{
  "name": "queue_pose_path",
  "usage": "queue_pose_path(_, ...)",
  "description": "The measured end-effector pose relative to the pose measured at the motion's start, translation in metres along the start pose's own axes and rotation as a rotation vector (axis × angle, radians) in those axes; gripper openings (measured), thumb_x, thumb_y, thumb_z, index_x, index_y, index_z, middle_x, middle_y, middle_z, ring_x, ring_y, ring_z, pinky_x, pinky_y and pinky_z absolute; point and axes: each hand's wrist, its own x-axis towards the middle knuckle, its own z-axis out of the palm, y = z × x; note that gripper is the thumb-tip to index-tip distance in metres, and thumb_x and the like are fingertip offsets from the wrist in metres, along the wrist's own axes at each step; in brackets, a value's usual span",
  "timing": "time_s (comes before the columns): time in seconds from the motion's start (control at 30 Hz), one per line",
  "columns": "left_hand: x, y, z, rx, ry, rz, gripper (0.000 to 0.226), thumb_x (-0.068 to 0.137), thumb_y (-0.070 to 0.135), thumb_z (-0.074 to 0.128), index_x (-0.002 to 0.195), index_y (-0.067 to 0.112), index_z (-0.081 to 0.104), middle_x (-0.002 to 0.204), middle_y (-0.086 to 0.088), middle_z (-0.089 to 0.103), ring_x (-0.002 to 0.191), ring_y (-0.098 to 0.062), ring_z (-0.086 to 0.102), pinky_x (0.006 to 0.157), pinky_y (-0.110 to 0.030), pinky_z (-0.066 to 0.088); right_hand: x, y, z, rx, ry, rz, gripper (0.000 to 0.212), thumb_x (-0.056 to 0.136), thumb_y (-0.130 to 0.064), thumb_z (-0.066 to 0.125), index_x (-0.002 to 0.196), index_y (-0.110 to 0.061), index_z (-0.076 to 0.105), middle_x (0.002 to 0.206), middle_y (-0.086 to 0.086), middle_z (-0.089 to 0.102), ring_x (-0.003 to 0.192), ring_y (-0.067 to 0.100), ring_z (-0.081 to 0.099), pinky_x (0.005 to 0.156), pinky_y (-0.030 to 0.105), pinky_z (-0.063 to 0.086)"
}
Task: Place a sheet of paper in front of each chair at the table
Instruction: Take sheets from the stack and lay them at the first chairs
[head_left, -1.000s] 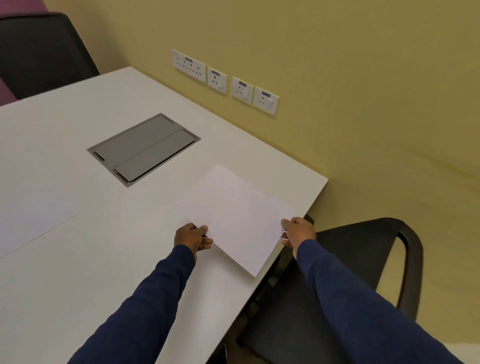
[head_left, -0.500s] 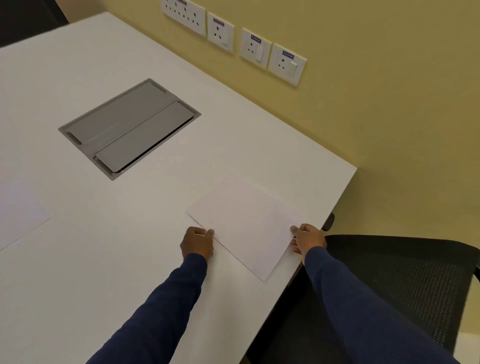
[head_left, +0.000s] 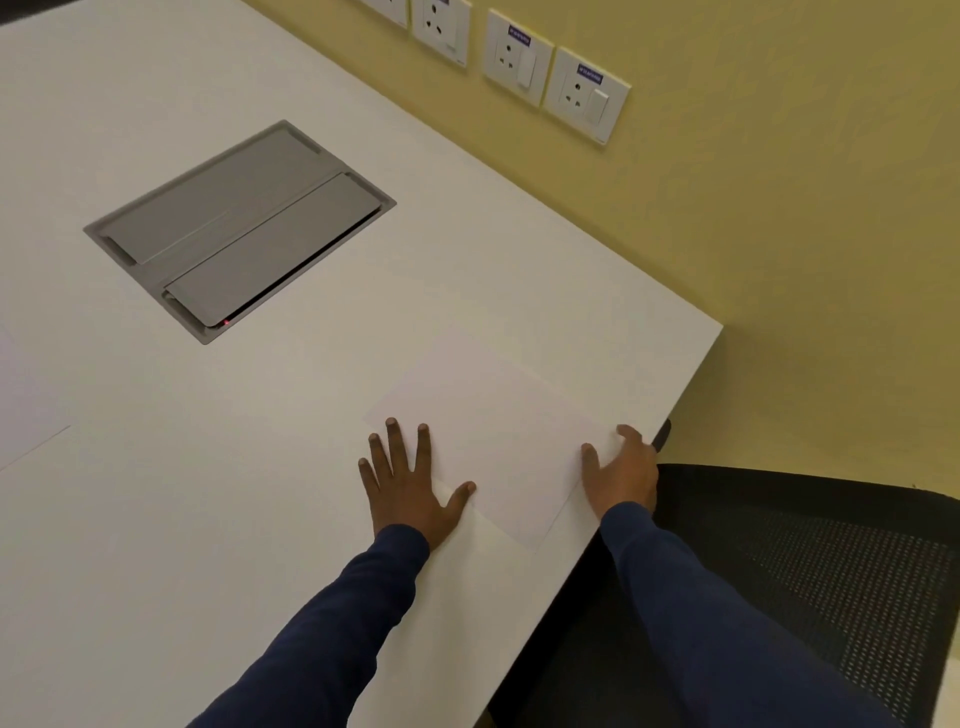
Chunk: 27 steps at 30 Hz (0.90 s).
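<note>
A white sheet of paper (head_left: 498, 431) lies flat on the white table (head_left: 208, 519), near its right edge and in front of a black mesh chair (head_left: 831, 582). My left hand (head_left: 410, 488) rests palm down with fingers spread on the sheet's left corner. My right hand (head_left: 621, 475) lies open on the sheet's right corner at the table edge. Another sheet (head_left: 21, 410) lies at the far left, cut off by the frame.
A grey cable hatch (head_left: 239, 228) is set into the tabletop behind the sheet. The yellow wall carries white sockets (head_left: 584, 96) above the table's far edge. The chair is tucked close to the table's right side.
The sheet has come down flat onto the table. Both hands went from pinching its edges to lying open on its corners. The view moved closer and lower.
</note>
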Motion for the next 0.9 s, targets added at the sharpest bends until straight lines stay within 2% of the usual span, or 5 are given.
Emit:
queue_pose_path(0.07, 0.001, 0.001, 0.000, 0.007, 0.007, -0.002, 0.106, 0.073, 0.091, 0.014, 0.156, 0.032, -0.015, 0.157, -0.008, -0.038, 0.148, -0.038, -0.023, 0.119, -0.057, -0.003, -0.010, 0.004, 0.002, -0.280, -0.094, -0.291, 0.065, 0.094, -0.044, 0.059, 0.150, -0.022, 0.035, 0.157, 0.008, 0.031, 0.141, 0.028, 0.033, 0.110, 0.043, 0.038)
queue_pose_path(0.17, 0.004, 0.000, -0.002, 0.038, 0.011, -0.006, 0.105, 0.072, 0.091, 0.013, 0.156, 0.033, -0.014, 0.158, -0.007, -0.036, 0.149, -0.040, -0.016, 0.119, -0.057, 0.001, -0.020, 0.013, 0.013, -0.591, -0.296, -0.482, 0.072, 0.096, -0.054, 0.049, 0.157, -0.030, 0.020, 0.166, 0.006, 0.008, 0.150, 0.027, 0.015, 0.120, 0.043, 0.025)
queue_pose_path(0.43, 0.014, -0.002, -0.012, 0.128, 0.019, 0.014, 0.104, 0.070, 0.091, 0.011, 0.156, 0.035, -0.010, 0.162, -0.007, -0.025, 0.142, -0.042, 0.007, 0.110, -0.053, 0.018, -0.026, 0.016, 0.024, -0.676, -0.301, -0.479, 0.074, 0.096, -0.056, 0.046, 0.157, -0.034, 0.012, 0.167, 0.007, -0.002, 0.152, 0.030, 0.010, 0.120, 0.046, 0.026)
queue_pose_path(0.73, 0.003, -0.001, -0.017, 0.065, 0.089, 0.033, 0.103, 0.073, 0.089, 0.015, 0.154, 0.035, -0.019, 0.159, -0.004, -0.036, 0.138, -0.038, 0.020, 0.104, -0.050, 0.031, -0.044, 0.014, 0.019, -0.626, -0.246, -0.537, 0.077, 0.097, -0.053, 0.045, 0.158, -0.031, 0.004, 0.167, 0.007, -0.001, 0.152, 0.030, 0.012, 0.121, 0.044, 0.023)
queue_pose_path(0.9, -0.023, 0.004, -0.022, 0.022, 0.094, 0.048, 0.100, 0.077, 0.086, 0.018, 0.153, 0.033, -0.021, 0.160, -0.004, -0.032, 0.143, -0.038, 0.018, 0.109, -0.051, 0.028, -0.075, 0.012, 0.008, -0.608, -0.217, -0.554, 0.076, 0.097, -0.055, 0.044, 0.158, -0.030, 0.006, 0.167, 0.006, 0.000, 0.153, 0.029, 0.010, 0.122, 0.043, 0.020)
